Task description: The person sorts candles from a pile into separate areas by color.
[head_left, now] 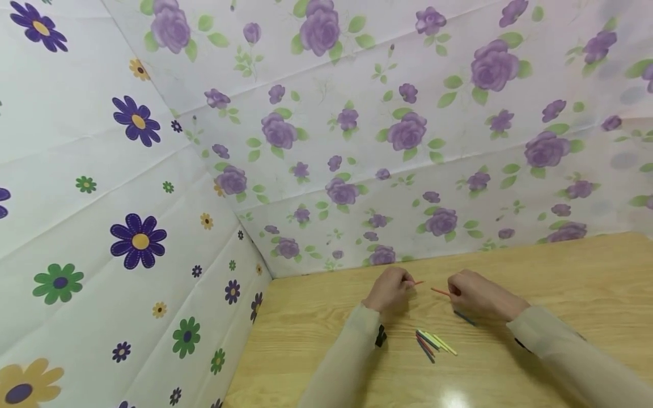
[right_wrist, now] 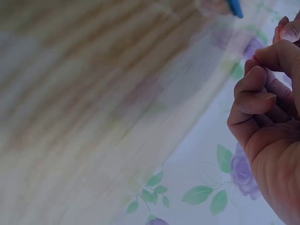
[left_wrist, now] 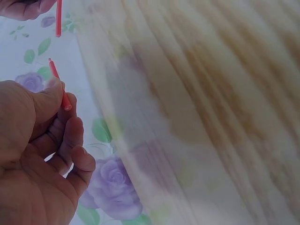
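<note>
The little red stick (left_wrist: pixel 60 89) is pinched in the left hand (head_left: pixel 390 290), thumb on top, so it stays put, just behind the pile of colored sticks (head_left: pixel 433 343) on the counter (head_left: pixel 561 272). The right hand (head_left: pixel 471 294) pinches an orange stick (head_left: pixel 440 291) too, behind the pile. Both hands curl, wrists low by the counter. A blue stick (head_left: pixel 464 318) lies right of the pile.

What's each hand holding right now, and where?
Left hand pinches a thin red stick near one end; right hand pinches another red stick by its end.
</note>
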### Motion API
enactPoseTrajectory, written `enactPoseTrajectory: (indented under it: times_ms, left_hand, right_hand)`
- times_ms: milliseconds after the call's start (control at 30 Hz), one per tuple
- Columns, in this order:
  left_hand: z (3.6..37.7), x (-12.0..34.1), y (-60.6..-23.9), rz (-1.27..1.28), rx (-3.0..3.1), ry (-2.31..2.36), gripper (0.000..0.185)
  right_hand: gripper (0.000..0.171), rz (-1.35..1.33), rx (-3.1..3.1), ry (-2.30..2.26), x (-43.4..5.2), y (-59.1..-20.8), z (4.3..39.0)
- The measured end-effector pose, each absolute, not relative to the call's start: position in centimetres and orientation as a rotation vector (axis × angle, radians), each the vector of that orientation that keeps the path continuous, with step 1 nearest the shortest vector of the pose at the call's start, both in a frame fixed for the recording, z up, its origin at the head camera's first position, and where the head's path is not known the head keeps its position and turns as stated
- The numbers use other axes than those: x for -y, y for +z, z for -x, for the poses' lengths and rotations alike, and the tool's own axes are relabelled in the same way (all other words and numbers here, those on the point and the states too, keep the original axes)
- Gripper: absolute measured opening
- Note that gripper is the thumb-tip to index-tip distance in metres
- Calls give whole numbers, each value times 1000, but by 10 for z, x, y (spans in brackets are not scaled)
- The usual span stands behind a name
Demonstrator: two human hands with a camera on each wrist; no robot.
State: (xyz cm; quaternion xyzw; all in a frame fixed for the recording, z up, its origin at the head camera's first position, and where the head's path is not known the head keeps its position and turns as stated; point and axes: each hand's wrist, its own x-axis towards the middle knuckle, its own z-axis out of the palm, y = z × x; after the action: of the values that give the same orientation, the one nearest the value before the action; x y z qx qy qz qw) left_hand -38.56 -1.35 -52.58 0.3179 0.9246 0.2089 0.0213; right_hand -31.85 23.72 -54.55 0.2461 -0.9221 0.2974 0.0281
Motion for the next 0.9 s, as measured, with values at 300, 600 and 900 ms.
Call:
enactPoseTrajectory:
  times_ms: [300, 600, 900]
  left_hand:
    - [404, 6, -536, -960, -2883, 574, 17]
    - [415, -7, -545, -879, -2917, 508, 14]
    - [423, -15, -547, -917, -2925, 426, 12]
  right_hand:
    - [39, -920, 2760, 685, -235, -550, 344]
    - [34, -1005, 2691, 702, -234, -561, 363]
    - [30, -914, 2850, 758, -234, -565, 380]
